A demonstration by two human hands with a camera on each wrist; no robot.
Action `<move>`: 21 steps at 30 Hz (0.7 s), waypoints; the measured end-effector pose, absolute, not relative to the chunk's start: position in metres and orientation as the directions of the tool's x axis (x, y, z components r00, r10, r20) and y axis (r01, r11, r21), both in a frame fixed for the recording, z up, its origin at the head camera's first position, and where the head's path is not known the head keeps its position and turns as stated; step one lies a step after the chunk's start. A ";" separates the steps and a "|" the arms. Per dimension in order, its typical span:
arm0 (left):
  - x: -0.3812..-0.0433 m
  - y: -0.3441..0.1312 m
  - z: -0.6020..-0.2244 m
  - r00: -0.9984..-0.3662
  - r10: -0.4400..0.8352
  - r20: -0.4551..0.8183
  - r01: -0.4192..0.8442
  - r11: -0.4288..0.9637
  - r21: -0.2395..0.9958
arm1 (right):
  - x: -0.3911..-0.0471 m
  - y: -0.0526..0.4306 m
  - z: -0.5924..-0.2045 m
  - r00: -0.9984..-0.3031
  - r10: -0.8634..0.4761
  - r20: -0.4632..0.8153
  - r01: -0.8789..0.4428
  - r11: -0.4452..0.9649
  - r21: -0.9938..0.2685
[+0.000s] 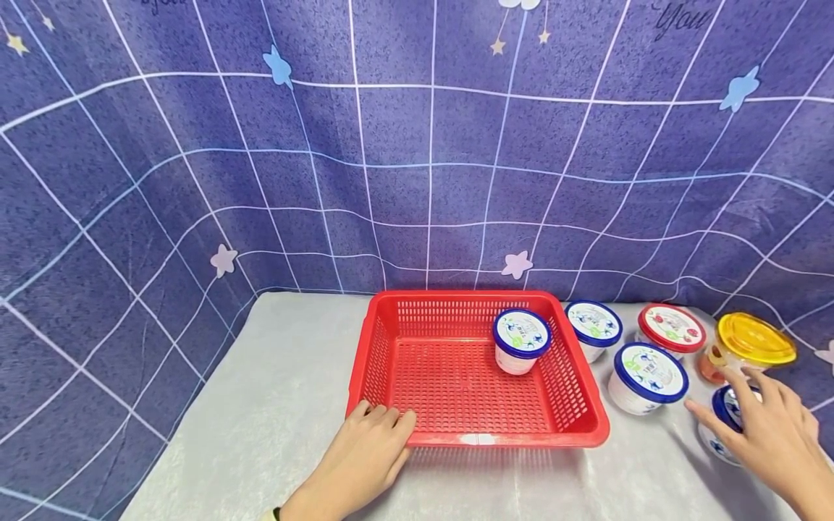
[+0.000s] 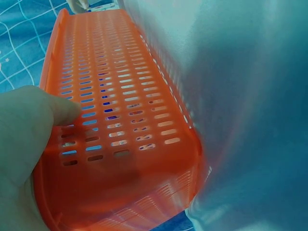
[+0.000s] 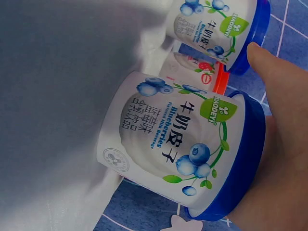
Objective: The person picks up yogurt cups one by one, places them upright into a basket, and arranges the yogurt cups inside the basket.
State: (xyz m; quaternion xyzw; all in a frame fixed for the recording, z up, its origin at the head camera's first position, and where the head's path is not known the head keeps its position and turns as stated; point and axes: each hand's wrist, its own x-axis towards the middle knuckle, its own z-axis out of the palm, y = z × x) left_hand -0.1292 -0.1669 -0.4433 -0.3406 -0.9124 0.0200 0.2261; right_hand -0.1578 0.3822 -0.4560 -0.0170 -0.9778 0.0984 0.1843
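My left hand [image 1: 365, 452] grips the front left rim of a red plastic basket [image 1: 449, 394], fingers over the edge and thumb against the outer wall [image 2: 120, 183]. Inside the basket, at the back right, stands a blueberry milk cup [image 1: 521, 339] with a blue lid. On the far right my right hand [image 1: 775, 430] hovers with spread fingers over another blue-lidded blueberry cup [image 1: 719, 441], partly covering it. In the right wrist view that cup [image 3: 168, 139] stands close, the hand [image 3: 284, 159] alongside its lid.
Right of the basket are two more blue-lidded cups [image 1: 593, 323] [image 1: 648, 376], a red-lidded cup [image 1: 671, 329] and a yellow-lidded container [image 1: 756, 339]. A grey-white cloth [image 1: 280, 376] covers the table. A blue-purple curtain [image 1: 404, 188] hangs behind and at the sides.
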 end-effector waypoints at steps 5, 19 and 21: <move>-0.129 -0.167 -0.445 -0.658 0.631 0.411 0.613 0.766 -0.194 | -0.158 0.383 -0.459 -0.942 0.083 0.325 0.021 0.981 -0.192; -0.129 -0.168 -0.444 -0.656 0.631 0.413 0.613 0.765 -0.196 | -0.158 0.384 -0.459 -0.956 0.161 0.245 0.127 0.981 -0.149; -0.129 -0.168 -0.445 -0.658 0.632 0.409 0.613 0.765 -0.195 | -0.158 0.382 -0.458 -0.955 0.164 0.247 0.131 0.981 -0.144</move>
